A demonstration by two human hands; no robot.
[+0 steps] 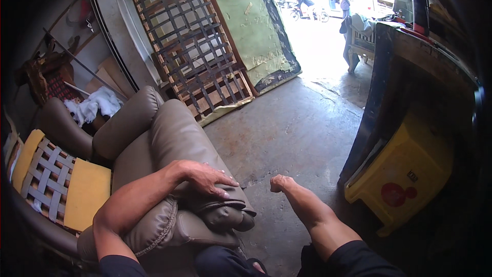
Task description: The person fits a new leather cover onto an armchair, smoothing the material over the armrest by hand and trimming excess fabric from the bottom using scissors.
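My left hand (209,179) lies flat on the brown leather-look sofa cushion (179,128), thumb and fingers stretched out near its rounded front end. The cover is folded in loose layers just below that hand. This cushion rests on a matching brown sofa (128,156), whose stitched, wrinkled front corner sits beneath my left forearm. Above the grey floor, to the right of the sofa, my right hand (281,182) is held out with its fingers curled closed. Whatever it may hold is hidden from view.
Webbing straps and yellow foam (88,192) show at the left. A strapped wooden frame (189,41) leans beside a worn green panel (251,25). At right, a yellow plastic stool (405,174) lies tipped under a dark wooden unit (371,87). White cloth (95,105) hangs behind the sofa.
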